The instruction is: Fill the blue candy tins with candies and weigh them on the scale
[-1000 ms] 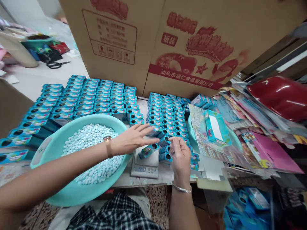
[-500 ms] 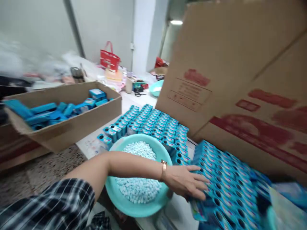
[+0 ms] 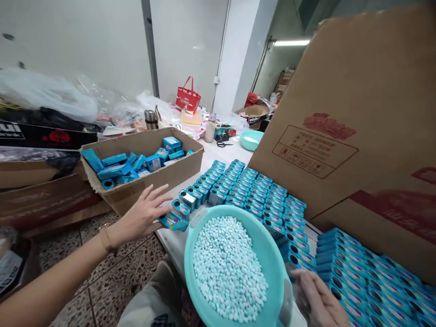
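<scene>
My left hand [image 3: 145,215] is at the table's left edge, on a blue candy box [image 3: 173,221] tilted with its printed face up. The thumb and index finger are at the box's end, and the other fingers are spread. Beside it stand blue boxes with dark round openings [image 3: 180,207]. A turquoise basin [image 3: 192,277] full of pale blue candy pellets [image 3: 231,268] sits in front of me. My right hand [image 3: 322,297], blurred, is closed beside the basin's right rim. Something greyish and see-through is at its fingers; I cannot make out what.
Rows of blue boxes [image 3: 252,190] stretch behind the basin, with more stacked at right [image 3: 361,277]. A tall cardboard carton [image 3: 340,113] rises behind them. An open carton [image 3: 163,177] holding blue boxes is at left. Scissors [image 3: 223,144] and another basin [image 3: 250,141] lie farther back.
My left hand has moved from the right-hand stack, across the basin, to the left edge, where a blue box has appeared under its fingers. My right hand has come into view. The view has shifted.
</scene>
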The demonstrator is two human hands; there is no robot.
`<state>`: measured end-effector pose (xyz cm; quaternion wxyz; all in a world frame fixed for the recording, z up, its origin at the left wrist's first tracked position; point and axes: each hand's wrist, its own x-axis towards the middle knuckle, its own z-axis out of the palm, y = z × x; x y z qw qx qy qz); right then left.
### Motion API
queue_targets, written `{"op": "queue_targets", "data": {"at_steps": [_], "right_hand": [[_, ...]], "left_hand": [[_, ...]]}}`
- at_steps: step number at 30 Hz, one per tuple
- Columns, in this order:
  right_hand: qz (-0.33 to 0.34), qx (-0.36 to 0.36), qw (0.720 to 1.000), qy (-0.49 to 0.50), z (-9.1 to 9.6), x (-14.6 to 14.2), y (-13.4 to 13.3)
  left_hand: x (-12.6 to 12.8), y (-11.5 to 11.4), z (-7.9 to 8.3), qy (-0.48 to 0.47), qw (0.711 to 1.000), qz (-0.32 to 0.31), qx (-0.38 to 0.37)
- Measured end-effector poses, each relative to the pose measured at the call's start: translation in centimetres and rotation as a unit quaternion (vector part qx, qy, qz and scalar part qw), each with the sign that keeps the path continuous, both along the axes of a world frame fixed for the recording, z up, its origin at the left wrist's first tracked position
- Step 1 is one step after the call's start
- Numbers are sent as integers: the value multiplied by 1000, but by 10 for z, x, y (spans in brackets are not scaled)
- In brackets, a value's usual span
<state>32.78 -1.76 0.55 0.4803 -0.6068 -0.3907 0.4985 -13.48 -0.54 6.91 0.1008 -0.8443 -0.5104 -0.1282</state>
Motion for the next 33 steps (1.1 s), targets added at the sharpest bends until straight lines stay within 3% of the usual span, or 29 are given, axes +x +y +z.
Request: {"op": "queue_targets", "data": {"at_steps": [3, 6, 13, 16, 18, 21, 23, 25, 27, 29, 31, 33], "right_hand": [[79, 32, 995, -58, 11, -47, 18], [117, 57, 986, -106, 17, -73, 27], [123, 79, 977, -154, 16, -87, 39], [169, 94, 963, -190, 9, -95, 42], [231, 95, 939, -238, -1, -101, 44], [318, 94, 878, -346, -25, -104, 56], [343, 107, 832, -423, -41, -105, 70], [356, 121, 793, -480, -52, -108, 85], [366, 124, 769, -509, -60, -116, 97], [376, 126, 758, -518, -67, -125, 101], [384, 132, 751, -520, -76, -134, 98], [397, 136, 738, -528, -86, -139, 90]], "left_hand": [[-14, 5, -34, 4, 999, 34, -28], [-17, 21, -59, 10, 997, 19, -69], [-23, 55, -95, -31, 998, 22, -54], [-22, 50, -113, -71, 994, 69, -39], [-18, 40, -117, -122, 986, 114, -19], [-14, 24, -93, -192, 974, 117, 17], [-21, 25, -56, -221, 967, 116, 52], [-43, 39, -13, -229, 960, 144, 78], [-76, 68, 24, -211, 952, 222, 25], [-113, 105, 46, -170, 938, 298, -53], [-144, 144, 52, -146, 928, 331, -91], [-162, 179, 47, -121, 917, 362, -121]]}}
